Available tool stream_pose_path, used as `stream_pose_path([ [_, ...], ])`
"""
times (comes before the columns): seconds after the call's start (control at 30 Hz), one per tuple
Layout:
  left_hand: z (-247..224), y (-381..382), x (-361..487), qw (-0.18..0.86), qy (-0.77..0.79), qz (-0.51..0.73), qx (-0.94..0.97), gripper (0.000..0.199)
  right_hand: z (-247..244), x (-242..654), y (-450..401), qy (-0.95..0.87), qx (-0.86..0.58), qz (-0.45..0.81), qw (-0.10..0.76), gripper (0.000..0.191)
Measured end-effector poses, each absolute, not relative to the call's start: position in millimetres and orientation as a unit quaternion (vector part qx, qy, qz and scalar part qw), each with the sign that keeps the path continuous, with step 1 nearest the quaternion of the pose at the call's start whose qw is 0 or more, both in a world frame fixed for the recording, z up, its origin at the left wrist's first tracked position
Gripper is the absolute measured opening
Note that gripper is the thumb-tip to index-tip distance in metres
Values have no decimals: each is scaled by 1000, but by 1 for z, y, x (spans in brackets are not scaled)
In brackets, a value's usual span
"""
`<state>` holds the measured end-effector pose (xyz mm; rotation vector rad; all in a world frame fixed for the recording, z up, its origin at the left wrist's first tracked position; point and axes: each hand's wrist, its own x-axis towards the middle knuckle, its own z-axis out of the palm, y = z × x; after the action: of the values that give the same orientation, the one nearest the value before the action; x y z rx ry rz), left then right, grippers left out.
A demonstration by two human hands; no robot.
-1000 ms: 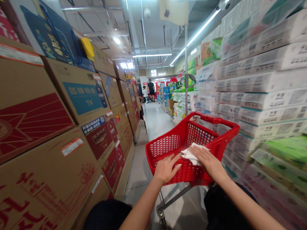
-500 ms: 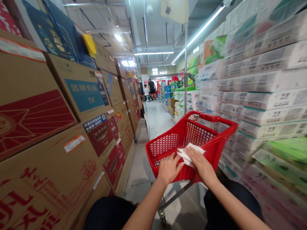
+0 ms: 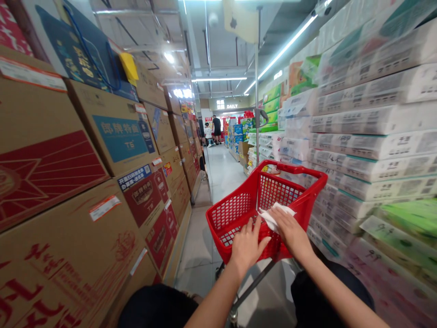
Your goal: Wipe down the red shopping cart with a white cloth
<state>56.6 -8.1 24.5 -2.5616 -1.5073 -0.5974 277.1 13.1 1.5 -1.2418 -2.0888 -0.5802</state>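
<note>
The red cart (image 3: 307, 200) has swung slightly left since a moment ago, and both hands have edged right along its near side; the white cloth (image 3: 268, 218) lies there under the right hand (image 3: 289, 228), so contact with the basket seems kept. That hand's grip pins the cloth beneath nearly straight fingers; the left hand (image 3: 245, 241) is released and spread, apparently steadying the near rim. Cardboard boxes (image 3: 119, 136) wall the left; wrapped paper packs (image 3: 362, 150) crowd the right, close by the handle; a metal pole (image 3: 256, 91) rises at the cart's far side; the person's own dark-clad knees (image 3: 331, 291) hem in the near side; two people (image 3: 216, 127) are well apart, far along the aisle.
</note>
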Motion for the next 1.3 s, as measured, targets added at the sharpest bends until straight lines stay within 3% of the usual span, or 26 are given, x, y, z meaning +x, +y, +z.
stream_pose_path([
  [0.17,32,-9,38,9,-447,-197,-872,66,5,279,12,-826,-442,-205,284,63],
  [0.33,21,-9,-2,-10,-455,-195,-869,54,16,301,27,-787,-499,-204,299,51],
  [0.57,9,-8,-1,-4,-453,-253,-855,41,8,233,0,-821,-458,-160,300,48],
  [0.7,9,-9,-1,7,-449,-250,-858,41,13,238,-1,-849,-430,-148,270,49],
  [0.9,7,-16,6,0,-466,-264,-844,42,19,279,23,-800,-499,-174,285,46],
  [1.2,14,-20,14,10,-486,-236,-841,42,6,229,-19,-850,-428,-133,277,49],
  [1.3,13,-20,-3,-7,-415,-239,-877,56,12,258,-7,-842,-437,-149,280,51],
])
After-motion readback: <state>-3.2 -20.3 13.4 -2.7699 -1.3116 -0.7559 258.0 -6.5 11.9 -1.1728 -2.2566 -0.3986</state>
